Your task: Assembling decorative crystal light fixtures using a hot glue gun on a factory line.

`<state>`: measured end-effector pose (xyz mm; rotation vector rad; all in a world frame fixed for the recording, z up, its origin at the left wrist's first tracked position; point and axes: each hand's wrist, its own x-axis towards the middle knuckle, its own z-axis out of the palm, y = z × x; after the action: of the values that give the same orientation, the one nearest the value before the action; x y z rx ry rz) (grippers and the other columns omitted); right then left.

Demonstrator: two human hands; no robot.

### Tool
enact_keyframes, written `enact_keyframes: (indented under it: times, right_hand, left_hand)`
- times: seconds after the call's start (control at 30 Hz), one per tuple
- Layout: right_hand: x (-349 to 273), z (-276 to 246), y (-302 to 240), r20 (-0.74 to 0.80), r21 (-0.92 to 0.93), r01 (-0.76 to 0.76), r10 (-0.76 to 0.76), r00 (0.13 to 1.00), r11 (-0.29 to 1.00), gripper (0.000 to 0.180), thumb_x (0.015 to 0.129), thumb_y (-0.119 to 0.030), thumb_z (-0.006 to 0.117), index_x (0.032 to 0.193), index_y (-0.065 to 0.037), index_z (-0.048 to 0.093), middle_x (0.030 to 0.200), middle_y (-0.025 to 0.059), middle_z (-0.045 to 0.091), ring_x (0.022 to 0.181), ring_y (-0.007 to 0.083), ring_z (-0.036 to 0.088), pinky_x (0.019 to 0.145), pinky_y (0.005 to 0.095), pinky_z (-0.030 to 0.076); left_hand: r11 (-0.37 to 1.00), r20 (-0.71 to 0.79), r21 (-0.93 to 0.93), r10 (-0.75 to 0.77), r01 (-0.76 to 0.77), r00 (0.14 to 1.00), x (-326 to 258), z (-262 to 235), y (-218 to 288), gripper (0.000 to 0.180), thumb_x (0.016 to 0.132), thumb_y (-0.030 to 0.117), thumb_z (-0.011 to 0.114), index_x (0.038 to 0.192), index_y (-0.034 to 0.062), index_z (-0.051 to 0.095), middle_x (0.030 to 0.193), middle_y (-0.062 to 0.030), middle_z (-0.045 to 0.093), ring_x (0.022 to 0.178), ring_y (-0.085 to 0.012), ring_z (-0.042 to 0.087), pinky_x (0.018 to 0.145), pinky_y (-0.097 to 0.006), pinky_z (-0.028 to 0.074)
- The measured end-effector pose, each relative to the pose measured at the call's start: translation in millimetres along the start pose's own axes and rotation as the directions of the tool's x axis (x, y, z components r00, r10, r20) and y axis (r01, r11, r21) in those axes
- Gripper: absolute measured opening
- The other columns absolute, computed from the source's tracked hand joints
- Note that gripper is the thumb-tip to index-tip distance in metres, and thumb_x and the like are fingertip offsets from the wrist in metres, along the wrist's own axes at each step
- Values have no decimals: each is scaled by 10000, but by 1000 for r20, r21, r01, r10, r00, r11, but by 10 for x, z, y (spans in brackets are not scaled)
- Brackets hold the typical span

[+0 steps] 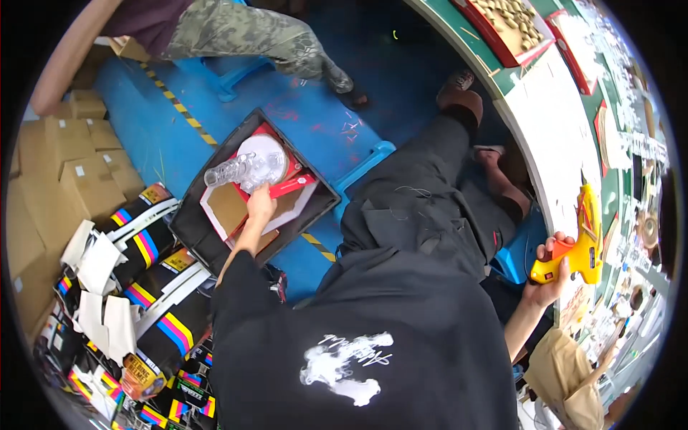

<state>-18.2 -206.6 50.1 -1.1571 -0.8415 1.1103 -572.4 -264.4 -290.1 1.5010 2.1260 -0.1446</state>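
Down in a black crate point(188, 206) at the left, my left hand point(261, 205) has its fingers curled beside a clear plastic ribbed, bottle-like piece point(244, 170) and a red box edge point(290, 186). Its fingertips are partly hidden, so what they grip cannot be made out. A round white item point(266, 152) lies behind the clear piece. At the right, my right hand point(550, 281) is closed round the handle of a yellow glue gun point(589, 244) with an orange trigger. The gun points away from me, beside the workbench edge.
A curved white and green workbench point(548, 136) runs along the right, bearing a red tray point(502, 32) of small brownish pieces. Brown cartons point(93, 175) and black striped boxes point(161, 301) stand left. Another person in camouflage trousers point(251, 39) is at the far left, near blue stools point(226, 75).
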Motion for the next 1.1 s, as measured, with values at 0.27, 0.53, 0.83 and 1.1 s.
enact_keyframes:
  times: [0.27, 0.53, 0.83, 1.1]
  right_hand:
    - [-80, -129, -67, -59, 71, 44, -40, 997, 997, 417, 857, -211, 592, 1215, -48, 452, 1141, 126, 512, 913, 160, 514, 739, 278, 441]
    - [-351, -491, -7, -262, 139, 179, -138, 955, 974, 433, 824, -261, 594, 1177, -38, 482, 1090, 158, 567, 1027, 247, 569, 855, 365, 494]
    - [-897, -878, 45, -497, 46, 352, -284, 820, 935, 303, 820, -107, 584, 1105, -42, 505, 1081, 148, 575, 1182, 292, 520, 1013, 414, 426]
    - [-783, -989, -19, -533, 88, 162, -91, 841, 983, 337, 818, -110, 622, 1126, -44, 503, 828, 73, 613, 1037, 271, 621, 944, 400, 483]
  left_hand:
    - [789, -342, -281, 450, -547, 825, -582, -2597, 1784, 331, 683, -14, 618, 1012, -7, 579, 981, -158, 632, 960, -324, 615, 848, -351, 477]
    - [152, -458, 282, 889, -947, 7, -1227, -3788, 4094, 295, 579, -14, 636, 870, 26, 671, 888, -99, 671, 963, -294, 599, 844, -399, 486]
    - [-720, 294, 279, 694, -636, -657, -1073, -2303, 6853, 74, 674, 125, 596, 695, 82, 653, 745, -61, 613, 900, -231, 566, 818, -333, 470]
    - [-423, -195, 27, 887, -906, -419, -574, -1856, 6941, 381, 711, 16, 629, 1089, 58, 620, 1236, -172, 528, 1180, -359, 475, 989, -432, 404]
